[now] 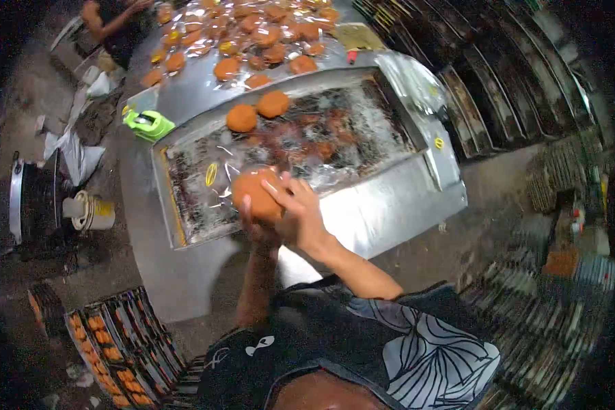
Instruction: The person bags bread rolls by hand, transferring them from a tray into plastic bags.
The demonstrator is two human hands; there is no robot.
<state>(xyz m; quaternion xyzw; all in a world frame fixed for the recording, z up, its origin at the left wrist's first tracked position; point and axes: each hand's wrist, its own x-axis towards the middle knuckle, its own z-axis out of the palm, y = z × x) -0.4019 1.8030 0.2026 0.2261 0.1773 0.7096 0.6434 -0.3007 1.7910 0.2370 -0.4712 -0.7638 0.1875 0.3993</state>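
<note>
A round, golden-brown bun (256, 190) is held between my two hands over the near edge of a large, dark-stained baking tray (403, 113). My left hand (258, 229) supports it from below and the near side, partly hidden, with a finger up along its front. Across its right side lie the curled fingers of my right hand (298, 208). Just left of the bun, shiny clear plastic with a yellow print (212, 174) spreads over the tray. Two more bare buns, one at left (241, 118) and one at right (273, 104), sit near the tray's far edge.
Wrapped buns (266, 35) cover the metal table's far end. A lime-green tape dispenser (148, 125) stands left of the tray, clear plastic bags (410, 82) lie right. Racks of trays (519, 89) line the right side; another person's arm (109, 26) shows far left.
</note>
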